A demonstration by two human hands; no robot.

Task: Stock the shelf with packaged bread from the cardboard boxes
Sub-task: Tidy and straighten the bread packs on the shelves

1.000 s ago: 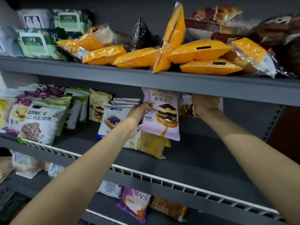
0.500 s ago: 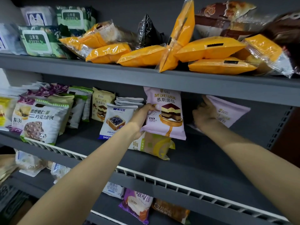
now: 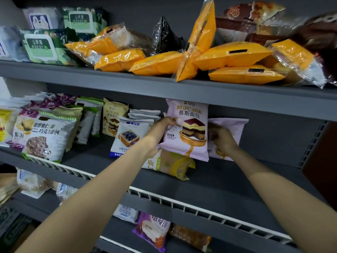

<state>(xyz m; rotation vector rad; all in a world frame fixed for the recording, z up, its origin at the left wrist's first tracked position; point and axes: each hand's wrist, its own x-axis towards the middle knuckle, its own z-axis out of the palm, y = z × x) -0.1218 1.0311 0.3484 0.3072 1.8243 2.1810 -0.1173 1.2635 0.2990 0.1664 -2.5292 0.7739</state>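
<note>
My left hand [image 3: 161, 127] grips the left edge of a pink mousse bread pack [image 3: 189, 125] and holds it upright above the middle grey shelf [image 3: 237, 181]. Behind and to the right of it stands a second pink pack [image 3: 235, 125]. My right hand [image 3: 221, 138] holds that second pack near its lower left with curled fingers. A yellow-brown bread pack [image 3: 173, 165] lies flat on the shelf under the first pink pack. No cardboard box shows in this view.
Blue-white blueberry packs [image 3: 129, 136] and other bread packs [image 3: 43, 136] fill the shelf's left part. Orange packs [image 3: 233, 55] crowd the top shelf [image 3: 127, 83]. A white wire rail [image 3: 182, 201] runs along the middle shelf's front. More packs [image 3: 153, 229] lie on the shelf below.
My right hand has brought the second pink pack from tilted at the right to upright behind the first pack. The left hand and its pack have stayed about in place.
</note>
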